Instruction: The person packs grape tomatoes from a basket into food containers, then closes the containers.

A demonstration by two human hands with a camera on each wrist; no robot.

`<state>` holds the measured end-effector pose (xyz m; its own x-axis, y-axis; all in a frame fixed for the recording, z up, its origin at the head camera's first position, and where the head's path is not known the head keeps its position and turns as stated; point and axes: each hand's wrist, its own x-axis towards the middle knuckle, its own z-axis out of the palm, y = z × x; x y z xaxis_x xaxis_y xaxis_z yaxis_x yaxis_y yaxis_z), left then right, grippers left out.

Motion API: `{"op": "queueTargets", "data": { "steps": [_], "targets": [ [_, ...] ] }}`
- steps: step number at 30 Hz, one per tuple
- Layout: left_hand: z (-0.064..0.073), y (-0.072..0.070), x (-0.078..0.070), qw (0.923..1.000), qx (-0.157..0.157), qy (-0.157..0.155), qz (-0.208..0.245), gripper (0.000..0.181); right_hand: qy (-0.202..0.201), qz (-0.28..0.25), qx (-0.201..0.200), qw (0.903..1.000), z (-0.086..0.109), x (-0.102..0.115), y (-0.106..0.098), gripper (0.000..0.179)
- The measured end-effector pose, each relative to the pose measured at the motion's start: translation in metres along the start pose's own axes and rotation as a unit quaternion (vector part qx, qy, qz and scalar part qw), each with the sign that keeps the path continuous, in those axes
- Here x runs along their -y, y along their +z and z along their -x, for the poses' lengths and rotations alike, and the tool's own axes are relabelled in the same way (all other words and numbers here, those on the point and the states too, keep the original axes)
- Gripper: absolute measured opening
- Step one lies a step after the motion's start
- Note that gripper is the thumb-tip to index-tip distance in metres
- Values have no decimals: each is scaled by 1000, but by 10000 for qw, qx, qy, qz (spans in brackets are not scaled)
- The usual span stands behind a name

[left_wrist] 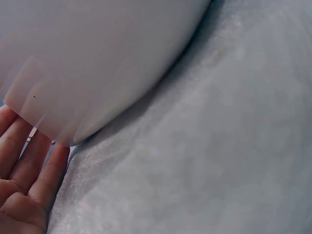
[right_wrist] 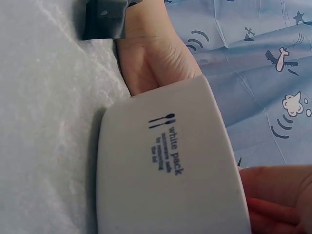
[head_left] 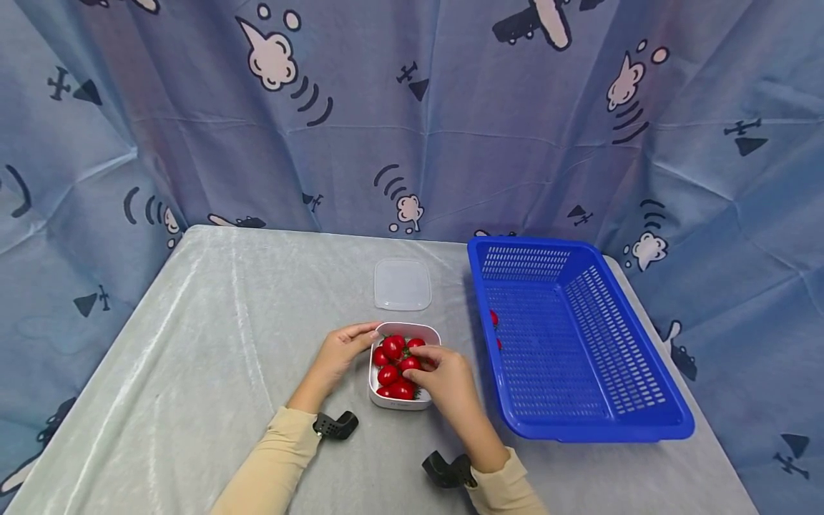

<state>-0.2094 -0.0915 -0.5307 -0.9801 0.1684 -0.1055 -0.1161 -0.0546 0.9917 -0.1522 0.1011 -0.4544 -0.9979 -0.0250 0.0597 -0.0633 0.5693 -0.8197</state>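
Note:
A white plastic food container stands on the table with several red cherry tomatoes inside, some with green stems. My left hand holds its far left corner, thumb at the rim; in the left wrist view, fingers lie against the outer wall. Over the container's right side reaches my right hand, which pinches a cherry tomato between thumb and forefinger among the others. The right wrist view is filled largely by the container's printed wall, and that hand's fingertips are hidden behind it.
Right of the container stands a large blue plastic basket, with cherry tomatoes partly hidden by its left rim. A clear square lid lies behind the container. A patterned blue curtain hangs at the table's back edge.

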Motion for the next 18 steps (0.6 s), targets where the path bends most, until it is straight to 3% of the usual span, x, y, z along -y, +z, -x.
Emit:
{"op": "queueTargets", "data": {
  "steps": [6, 9, 14, 18],
  "targets": [
    [0, 1, -3, 10000, 47, -17, 79, 36, -72, -224, 31, 9997, 1, 0, -1, 32],
    [-1, 3, -2, 9998, 114, -68, 170, 36, 18, -522, -65, 9986, 5, 7, -11, 32],
    [-1, 4, 0, 9997, 134, -98, 174, 36, 142, -1228, -586, 9906, 10, 37, -61, 31],
    [1, 2, -1, 9999, 8, -93, 48, 34, 195, -1250, -712, 9894, 2, 52, -109, 34]
  ]
}}
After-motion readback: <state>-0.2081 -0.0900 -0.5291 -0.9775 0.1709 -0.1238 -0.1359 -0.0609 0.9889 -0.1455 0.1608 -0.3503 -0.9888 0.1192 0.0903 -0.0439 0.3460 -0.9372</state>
